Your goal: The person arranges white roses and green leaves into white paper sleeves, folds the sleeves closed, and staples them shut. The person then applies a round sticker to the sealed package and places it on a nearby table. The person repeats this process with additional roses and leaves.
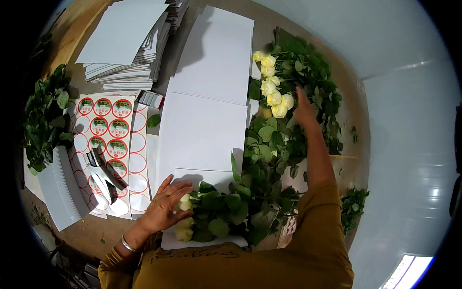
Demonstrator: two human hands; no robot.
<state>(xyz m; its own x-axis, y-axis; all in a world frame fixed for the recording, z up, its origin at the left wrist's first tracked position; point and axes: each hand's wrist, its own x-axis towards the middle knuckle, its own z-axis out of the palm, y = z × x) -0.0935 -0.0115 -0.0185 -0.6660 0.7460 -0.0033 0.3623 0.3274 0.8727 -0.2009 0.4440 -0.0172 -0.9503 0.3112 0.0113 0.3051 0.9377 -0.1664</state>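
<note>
Close to my body, a bunch of pale yellow roses (184, 234) lies on white paper, heads to the left and leafy stems (231, 212) to the right. My left hand (168, 204) curves round a whitish rose head (185, 202) of this bunch, fingers above it and thumb below. Farther off on the right, a row of pale yellow roses (273, 98) rests with its leaves pointing right. Among those leaves, just right of the heads, is my right hand (304, 108). Its fingers look drawn together; leaves hide what they grip, if anything.
White sheets (209, 125) run down the table's middle. A stack of white boards (125, 33) stands far left, above sticker sheets (115, 126) with a stapler (102, 178) on top. A staple box (150, 99), grey board (61, 188) and greenery (45, 120) are nearby. A pale wall (404, 144) bounds the right.
</note>
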